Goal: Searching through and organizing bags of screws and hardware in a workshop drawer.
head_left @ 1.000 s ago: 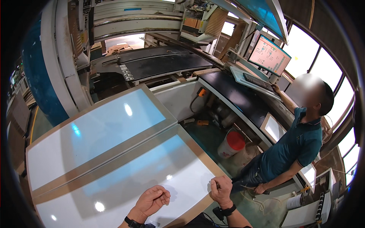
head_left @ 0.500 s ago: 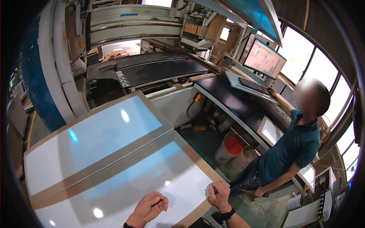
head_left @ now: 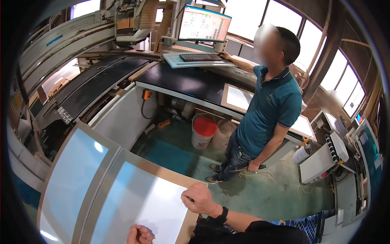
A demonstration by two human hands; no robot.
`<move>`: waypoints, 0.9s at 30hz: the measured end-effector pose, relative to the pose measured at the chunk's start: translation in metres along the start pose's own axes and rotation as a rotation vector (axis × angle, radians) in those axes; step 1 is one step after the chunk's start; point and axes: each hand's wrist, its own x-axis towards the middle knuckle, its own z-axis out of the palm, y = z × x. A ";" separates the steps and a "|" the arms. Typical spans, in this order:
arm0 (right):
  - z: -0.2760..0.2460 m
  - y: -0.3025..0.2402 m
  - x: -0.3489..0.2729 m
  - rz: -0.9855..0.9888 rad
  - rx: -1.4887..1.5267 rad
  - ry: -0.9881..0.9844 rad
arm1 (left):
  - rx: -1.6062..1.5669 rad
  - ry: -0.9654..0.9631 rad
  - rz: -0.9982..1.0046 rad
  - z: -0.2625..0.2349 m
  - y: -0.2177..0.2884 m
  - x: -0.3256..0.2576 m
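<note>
Two flat panels with glossy white faces and brown borders lie side by side below me, a left panel and a right panel. My right hand is closed at the right panel's far right corner, over its brown border. A dark gap shows between its thumb and fingers, and its inside is hidden. A dark band circles that wrist. Low in the view, my left hand is loosely curled above the right panel's white face, with nothing seen in it; the lower edge cuts it off.
A co-worker in a teal shirt stands to the right, one hand near a keyboard under a monitor. A black-topped bench crosses ahead. Beneath it are a white bucket with red inside and an orange-cornered machine part.
My view has swung right, so the panels, machine and co-worker sit further left. Both hands remain curled over the right panel; my left hand is now partly out of view.
</note>
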 end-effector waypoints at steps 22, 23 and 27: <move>-0.028 0.031 0.033 0.064 0.116 -0.420 | -0.127 -0.095 0.017 0.115 -0.082 0.120; -0.026 0.037 0.031 0.066 0.126 -0.425 | -0.166 -0.128 -0.003 0.116 -0.085 0.132; -0.009 0.050 0.025 -0.012 0.153 -0.371 | -0.161 -0.302 -0.020 0.119 -0.090 0.166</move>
